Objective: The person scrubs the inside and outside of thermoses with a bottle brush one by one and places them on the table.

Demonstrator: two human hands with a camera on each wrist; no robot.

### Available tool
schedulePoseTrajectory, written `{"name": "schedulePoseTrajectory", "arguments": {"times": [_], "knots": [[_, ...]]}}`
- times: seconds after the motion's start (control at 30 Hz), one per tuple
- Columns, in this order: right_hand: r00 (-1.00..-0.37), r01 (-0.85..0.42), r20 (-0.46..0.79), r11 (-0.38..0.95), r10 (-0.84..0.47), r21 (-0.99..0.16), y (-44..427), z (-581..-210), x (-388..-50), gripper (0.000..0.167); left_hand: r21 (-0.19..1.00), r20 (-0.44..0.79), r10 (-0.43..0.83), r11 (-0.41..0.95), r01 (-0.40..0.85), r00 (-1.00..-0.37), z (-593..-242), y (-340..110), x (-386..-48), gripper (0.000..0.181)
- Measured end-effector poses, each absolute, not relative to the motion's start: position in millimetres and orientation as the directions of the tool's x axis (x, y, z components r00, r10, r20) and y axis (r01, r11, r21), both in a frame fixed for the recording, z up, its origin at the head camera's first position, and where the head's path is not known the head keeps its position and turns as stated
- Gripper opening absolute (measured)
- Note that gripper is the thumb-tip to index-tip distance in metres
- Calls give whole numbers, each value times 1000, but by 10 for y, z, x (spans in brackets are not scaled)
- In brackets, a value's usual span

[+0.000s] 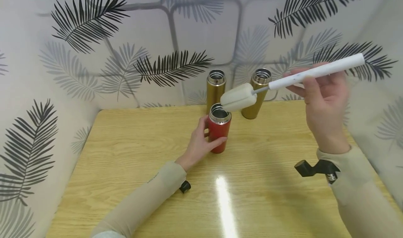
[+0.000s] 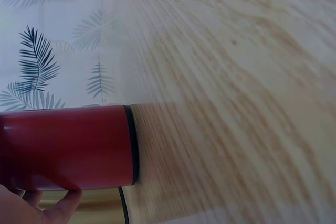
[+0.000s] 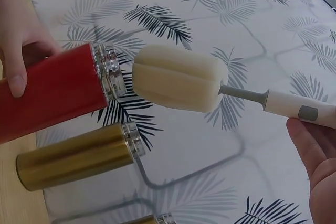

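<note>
My left hand (image 1: 198, 145) grips the red bottle (image 1: 218, 133) round its side; the bottle stands upright on the table with its steel mouth uncovered. In the left wrist view the red bottle (image 2: 68, 148) has its black base on the wood, fingers (image 2: 65, 205) against it. My right hand (image 1: 329, 101) holds the white handle (image 1: 318, 71) of a brush with a cream sponge head (image 1: 238, 97). That sponge head (image 3: 178, 78) is just outside the mouth of the red bottle (image 3: 58, 90) in the right wrist view, with a small gap between them.
Two gold bottles with open mouths stand behind the red one, one gold bottle (image 1: 215, 91) directly behind and another gold bottle (image 1: 252, 106) to the right. Leaf-patterned covering (image 1: 201, 31) rises behind the wooden table (image 1: 141, 136). A light reflection lies on the tabletop.
</note>
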State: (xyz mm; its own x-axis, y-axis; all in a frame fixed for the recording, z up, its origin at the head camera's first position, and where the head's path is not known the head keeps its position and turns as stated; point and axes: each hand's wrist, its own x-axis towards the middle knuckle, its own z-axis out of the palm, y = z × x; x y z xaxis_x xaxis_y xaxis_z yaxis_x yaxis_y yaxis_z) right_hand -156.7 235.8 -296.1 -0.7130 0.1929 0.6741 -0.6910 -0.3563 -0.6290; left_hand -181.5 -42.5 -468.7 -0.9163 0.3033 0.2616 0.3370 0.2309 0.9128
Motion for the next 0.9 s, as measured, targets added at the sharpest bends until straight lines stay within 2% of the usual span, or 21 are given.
{"name": "schedulePoseTrajectory", "arguments": {"times": [0.3,0.57,0.9], "knots": [[-706,-697,702,-272,97,-663,2232,-2913,-1634,22,916,262,312,218,337,-913,-4694,-412,-1818,79],[-696,-709,717,-125,-33,-694,2110,-2820,-1672,20,925,250,308,203,320,-918,-4715,-424,-1808,80],[-718,-692,684,19,-130,-722,1968,-2711,-1760,17,925,265,299,190,329,-917,-4713,-417,-1808,80]]}}
